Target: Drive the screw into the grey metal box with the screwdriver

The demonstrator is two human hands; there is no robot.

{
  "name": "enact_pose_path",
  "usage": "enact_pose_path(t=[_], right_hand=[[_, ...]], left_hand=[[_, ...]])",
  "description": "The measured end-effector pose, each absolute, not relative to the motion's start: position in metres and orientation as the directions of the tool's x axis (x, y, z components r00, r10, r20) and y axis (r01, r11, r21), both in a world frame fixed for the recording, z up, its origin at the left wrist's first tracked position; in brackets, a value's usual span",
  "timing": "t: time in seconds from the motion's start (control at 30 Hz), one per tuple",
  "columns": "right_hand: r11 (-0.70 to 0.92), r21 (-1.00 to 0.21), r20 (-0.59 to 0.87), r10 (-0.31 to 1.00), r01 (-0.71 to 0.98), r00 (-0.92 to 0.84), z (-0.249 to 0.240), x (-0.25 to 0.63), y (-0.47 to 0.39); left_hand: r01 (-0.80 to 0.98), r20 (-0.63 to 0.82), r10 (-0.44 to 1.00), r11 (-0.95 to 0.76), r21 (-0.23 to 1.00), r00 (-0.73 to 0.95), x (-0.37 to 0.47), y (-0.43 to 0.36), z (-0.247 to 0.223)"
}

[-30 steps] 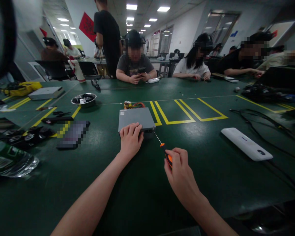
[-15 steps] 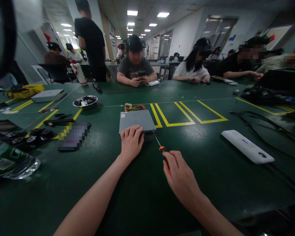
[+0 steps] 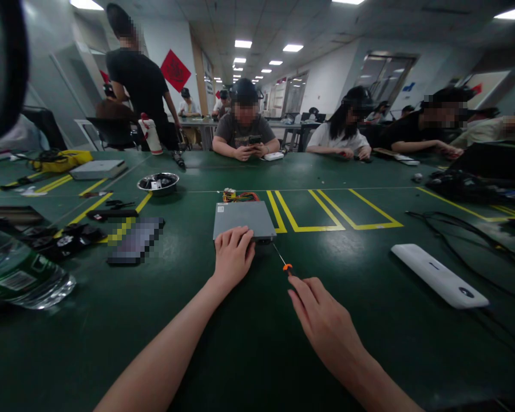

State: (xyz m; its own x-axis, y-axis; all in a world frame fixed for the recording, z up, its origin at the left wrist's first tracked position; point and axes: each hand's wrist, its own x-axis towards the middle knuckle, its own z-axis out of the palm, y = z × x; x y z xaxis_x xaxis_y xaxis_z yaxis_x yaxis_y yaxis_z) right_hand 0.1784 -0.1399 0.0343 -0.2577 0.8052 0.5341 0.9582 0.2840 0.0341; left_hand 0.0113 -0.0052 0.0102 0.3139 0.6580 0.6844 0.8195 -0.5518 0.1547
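Note:
A grey computer power supply unit [image 3: 244, 215] lies flat on the green table, its bundle of coloured wires [image 3: 240, 196] at the far side. Across its near left edge rests my left hand [image 3: 234, 252], fingers on the top face and thumb at the near side, gripping it. My right hand [image 3: 320, 306] is closed around the handle of a screwdriver [image 3: 287, 268] with an orange and black grip. The thin shaft points up and left, and its tip reaches the unit's near right corner. Whether the tip sits in a screw is too small to tell.
A metal bowl [image 3: 158, 183] holding small parts stands beyond on the left, with a dark phone-like slab [image 3: 136, 241] nearer. At left lies a water bottle [image 3: 26, 272]. On the right are a white elongated device [image 3: 438, 276] and black cables [image 3: 450, 229]. People sit across the table.
The whole view has shifted, so everything on the table appears slightly lower and further right. Both hands keep their places at the power supply unit, and the right hand has turned slightly on the screwdriver.

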Motion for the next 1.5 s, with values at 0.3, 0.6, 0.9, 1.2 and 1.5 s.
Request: enact_pose_path(t=[0.3,0.6,0.9,1.2,1.5], right_hand=[[0.376,0.306,0.518,0.705,0.875,-0.484,0.043,0.171,-0.133],[0.709,0.382,0.532,0.355,0.592,-0.769,0.036,0.195,-0.112],[0.800,0.238,0.535,0.365,0.550,-0.762,0.029,0.209,-0.112],[0.829,0.126,0.685,0.324,0.544,-0.652,0.016,0.215,-0.100],[0.800,0.242,0.572,0.340,0.549,-0.747,0.020,0.214,-0.105]], left_hand=[[0.808,0.704,0.636,-0.569,0.150,0.317,0.011,-0.003,0.008],[0.812,0.705,0.637,-0.564,0.150,0.312,0.012,-0.003,0.008],[0.823,0.713,0.630,-0.552,0.133,0.308,0.013,-0.002,0.008],[0.820,0.705,0.637,-0.556,0.139,0.313,0.012,-0.001,0.007],[0.821,0.705,0.640,-0.553,0.146,0.305,0.014,-0.002,0.007]])
